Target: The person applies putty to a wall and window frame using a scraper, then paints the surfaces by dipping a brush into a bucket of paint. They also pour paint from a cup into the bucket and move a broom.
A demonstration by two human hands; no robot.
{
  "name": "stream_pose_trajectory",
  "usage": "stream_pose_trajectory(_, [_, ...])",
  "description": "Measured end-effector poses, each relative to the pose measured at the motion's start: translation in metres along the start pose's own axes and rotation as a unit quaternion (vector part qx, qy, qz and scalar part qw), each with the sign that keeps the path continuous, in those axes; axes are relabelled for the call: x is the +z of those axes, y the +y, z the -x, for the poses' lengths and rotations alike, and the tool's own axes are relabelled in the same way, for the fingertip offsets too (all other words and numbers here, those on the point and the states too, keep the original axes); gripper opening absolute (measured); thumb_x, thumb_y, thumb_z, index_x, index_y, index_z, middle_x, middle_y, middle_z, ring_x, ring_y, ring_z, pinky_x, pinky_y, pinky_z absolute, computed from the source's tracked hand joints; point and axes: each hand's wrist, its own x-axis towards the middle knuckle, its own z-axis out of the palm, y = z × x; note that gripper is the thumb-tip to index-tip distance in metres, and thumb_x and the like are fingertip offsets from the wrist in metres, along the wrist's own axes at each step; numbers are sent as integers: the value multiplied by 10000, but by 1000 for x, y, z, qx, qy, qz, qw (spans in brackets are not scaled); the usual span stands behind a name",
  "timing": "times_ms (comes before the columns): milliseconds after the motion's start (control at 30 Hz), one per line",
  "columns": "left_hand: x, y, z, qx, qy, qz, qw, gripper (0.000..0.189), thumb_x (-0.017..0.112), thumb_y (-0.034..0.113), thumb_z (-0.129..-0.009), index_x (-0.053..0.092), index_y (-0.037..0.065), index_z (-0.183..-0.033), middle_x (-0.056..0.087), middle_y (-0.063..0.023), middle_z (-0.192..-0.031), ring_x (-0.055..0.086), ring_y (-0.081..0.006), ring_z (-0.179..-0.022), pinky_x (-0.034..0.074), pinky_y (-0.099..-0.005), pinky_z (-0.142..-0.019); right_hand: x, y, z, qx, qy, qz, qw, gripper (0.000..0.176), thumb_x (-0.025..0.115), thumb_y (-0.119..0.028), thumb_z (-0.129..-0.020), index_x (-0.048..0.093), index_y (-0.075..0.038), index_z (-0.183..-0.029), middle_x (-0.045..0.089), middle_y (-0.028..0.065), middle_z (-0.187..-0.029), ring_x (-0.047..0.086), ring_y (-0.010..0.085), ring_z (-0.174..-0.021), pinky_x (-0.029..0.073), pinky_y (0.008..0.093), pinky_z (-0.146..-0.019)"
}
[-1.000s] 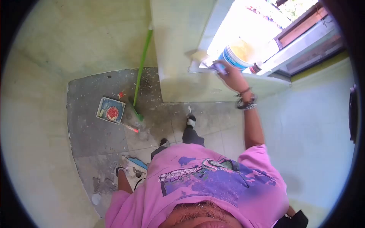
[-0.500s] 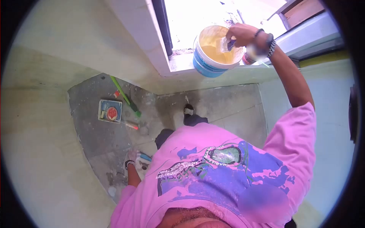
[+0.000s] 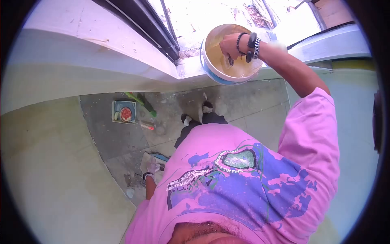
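My right hand (image 3: 232, 46), with bracelets at the wrist, reaches down into a bucket (image 3: 230, 80) on the window sill. Its fingers are closed round a paintbrush (image 3: 230, 61); only a dark bit of it shows below them, and the hand hides the rest. Yellowish paint (image 3: 215, 53) lies inside the bucket, whose outside is white and blue. Low at my side, my left hand (image 3: 152, 167) hangs over the floor, close to a blue-edged thing (image 3: 159, 157) that I cannot make out. The left fingers are too small and blurred to read.
On the grey floor (image 3: 260, 110) lies a tray (image 3: 113, 112) holding a round red-lidded tin (image 3: 126, 114). Beside it are a green-handled tool (image 3: 142, 103) and a red-tipped stick (image 3: 148, 126). The window frame (image 3: 152, 30) rises left of the bucket; walls stand on both sides.
My right hand has moved left and lower into the bucket, and the brush has gone mostly from sight. The view has shifted, showing more of the sill and both feet.
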Motion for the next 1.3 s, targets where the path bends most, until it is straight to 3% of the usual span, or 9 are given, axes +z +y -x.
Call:
stream_pose_trajectory(367, [-1,12,-16,71,35,-16,997,354,515,285,-918,535,4,-1132,629,-119,-825,618,-172,-624,493,-292,-480,-35,-8,98,152,163,-177,959,250,645,-51,-628,707,-40,-869,649,155,-702,645,270,-684,513,367,-636])
stream_pose_trajectory(467, [0,38,-13,-12,-28,-41,999,339,513,322,-913,547,17,-1057,635,-128,-818,623,-198,-608,487,-298,-463,-30,-33,82,217,22,-171,961,265,646,-56,-642,699,-28,-900,658,166,-754,643,281,-761,511,369,-699])
stream_pose_trajectory(600, [-13,27,-43,-24,60,25,998,349,462,349,-924,567,87,-1129,607,-102,-813,608,-207,-625,497,-335,-519,-3,-13,109,96,299,-107,943,259,635,-49,-680,690,-17,-931,660,150,-735,648,240,-627,521,332,-603])
stream_pose_trajectory(633, [-20,28,-49,-30,20,24,999,372,465,350,-922,547,85,-1170,603,-96,-803,608,-203,-620,495,-331,-505,-39,-50,132,177,204,-193,943,228,629,-65,-715,693,-14,-928,659,132,-715,637,186,-574,506,299,-550])
stream_pose_trajectory(833, [-72,1,-131,104,20,-167,980,446,468,306,-893,507,62,-1264,651,-198,-928,668,-266,-759,544,-396,-624,-16,-143,180,294,398,-409,766,362,633,-192,-835,604,-96,-1183,530,3,-611,440,62,-490,356,241,-435])
stream_pose_trajectory(900, [-76,95,-42,52,24,-61,996,452,479,352,-888,559,33,-1198,645,-212,-917,660,-241,-869,526,-394,-657,-2,-198,169,288,501,-457,677,363,599,-112,-869,575,-124,-1231,491,-29,-620,403,31,-499,311,200,-424])
stream_pose_trajectory(933, [-107,42,-124,271,42,-319,907,443,482,345,-888,569,28,-1184,636,-221,-953,659,-234,-832,524,-370,-653,7,-223,156,263,544,-473,642,386,588,-59,-864,565,-129,-1243,480,-36,-622,399,27,-498,310,195,-425])
stream_pose_trajectory(1000, [-134,58,-125,138,-16,-162,977,450,485,358,-893,544,48,-1215,632,-196,-977,650,-215,-799,528,-344,-646,5,-288,118,232,592,-495,592,391,578,-35,-859,569,-137,-1236,491,-37,-635,424,26,-514,338,198,-437])
stream_pose_trajectory(1300, [-309,-22,-195,91,-118,33,988,443,484,424,-910,537,81,-1185,621,-92,-877,625,-185,-732,518,-319,-556,28,-440,-103,280,629,-433,582,376,586,-90,-831,545,-98,-1205,490,63,-620,437,149,-533,399,299,-527])
